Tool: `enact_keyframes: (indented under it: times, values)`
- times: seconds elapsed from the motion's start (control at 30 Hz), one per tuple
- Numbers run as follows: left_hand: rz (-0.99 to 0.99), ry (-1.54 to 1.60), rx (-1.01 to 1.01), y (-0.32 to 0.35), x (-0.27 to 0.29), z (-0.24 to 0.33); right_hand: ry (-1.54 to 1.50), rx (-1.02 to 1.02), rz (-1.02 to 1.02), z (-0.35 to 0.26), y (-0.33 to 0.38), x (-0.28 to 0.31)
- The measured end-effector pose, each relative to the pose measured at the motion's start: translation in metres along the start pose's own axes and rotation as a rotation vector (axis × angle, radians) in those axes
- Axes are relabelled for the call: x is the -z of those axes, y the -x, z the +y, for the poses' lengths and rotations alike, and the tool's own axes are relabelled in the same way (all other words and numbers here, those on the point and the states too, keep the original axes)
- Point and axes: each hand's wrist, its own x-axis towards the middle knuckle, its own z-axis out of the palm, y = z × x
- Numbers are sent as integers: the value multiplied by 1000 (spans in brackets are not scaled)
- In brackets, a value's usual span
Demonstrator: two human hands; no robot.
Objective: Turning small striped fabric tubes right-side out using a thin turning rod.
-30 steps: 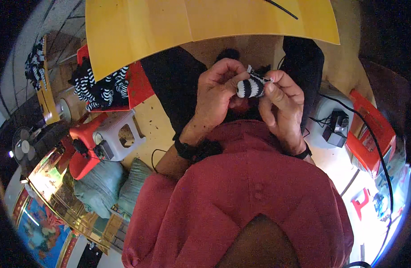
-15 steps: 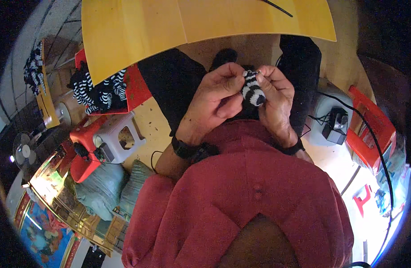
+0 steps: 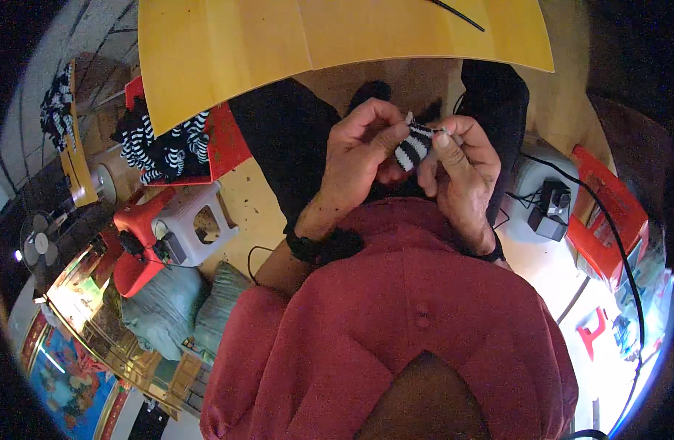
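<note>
A small black-and-white striped knitted piece [image 3: 412, 146] is pinched between both hands over my lap. My left hand [image 3: 359, 158] grips its left side with thumb and fingers. On the right side, my right hand [image 3: 461, 169] holds it with thumb and forefinger at the top edge. Black trousers [image 3: 293, 139] and a red shirt [image 3: 395, 323] fill the area below the hands. A dark band [image 3: 307, 246] circles my left wrist.
A yellow tabletop [image 3: 315, 44] spans the top. A red tray [image 3: 219, 143] with several striped knitted pieces [image 3: 157, 150] lies at the left, beside a white stool [image 3: 194, 231]. A grey box with a black adapter [image 3: 549, 209] and a red crate [image 3: 608, 224] are at the right.
Both hands have shifted slightly, and the striped piece has been turned between the fingers from lying flat to more upright.
</note>
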Motion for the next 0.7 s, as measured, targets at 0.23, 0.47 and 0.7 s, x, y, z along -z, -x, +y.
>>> enact_keyframes:
  times: [0.23, 0.47, 0.7]
  values:
    - [-39, 151, 57, 5, 2, 8, 19, 157, 3, 11, 1, -1]
    - [-151, 85, 12, 5, 13, 10, 320, 350, -48, 11, 1, 7]
    - [-50, 106, 98, 9, 5, 14, 282, 280, 37, 12, 4, 4]
